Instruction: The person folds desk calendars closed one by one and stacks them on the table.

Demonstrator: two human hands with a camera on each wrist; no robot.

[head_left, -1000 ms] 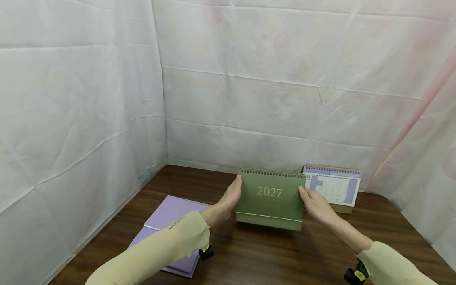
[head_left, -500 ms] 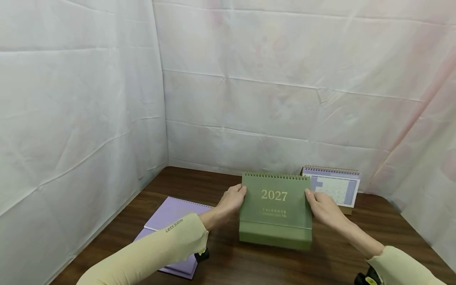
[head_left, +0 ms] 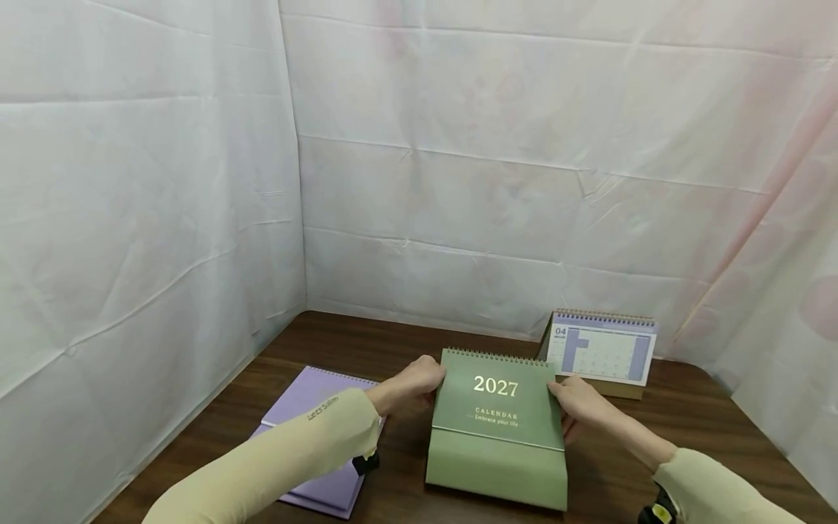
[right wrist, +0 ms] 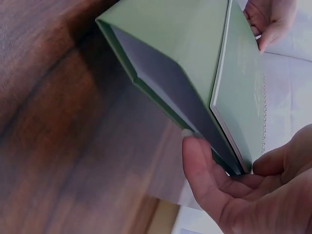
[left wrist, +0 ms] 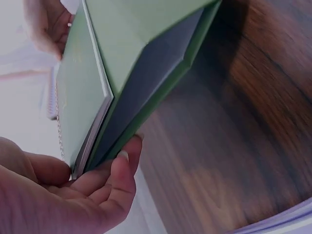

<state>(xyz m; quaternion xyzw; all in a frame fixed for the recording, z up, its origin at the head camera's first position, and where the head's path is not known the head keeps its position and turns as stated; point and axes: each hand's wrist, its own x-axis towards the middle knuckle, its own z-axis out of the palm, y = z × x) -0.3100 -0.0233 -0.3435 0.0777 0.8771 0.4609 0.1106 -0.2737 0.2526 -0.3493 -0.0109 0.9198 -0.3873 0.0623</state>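
A green spiral-bound desk calendar marked 2027 is held between both hands, tilted back with its cover facing up. My left hand grips its upper left edge. In the left wrist view the thumb is on the cover side and the fingers curl behind the back board. My right hand pinches the upper right edge, with the thumb in front and fingers bent round the back. Both wrist views show the calendar's folded stand from the side, open in a wedge, near the wooden table.
At the back right stands a purple and white desk calendar on a tan base. A lilac spiral calendar lies on the left, partly under my left sleeve. The dark wooden table meets pale fabric walls behind and at the sides.
Both hands have brought the green calendar down and nearer to me, tilting it back so more of its cover and base shows. The other two calendars stay where they were.
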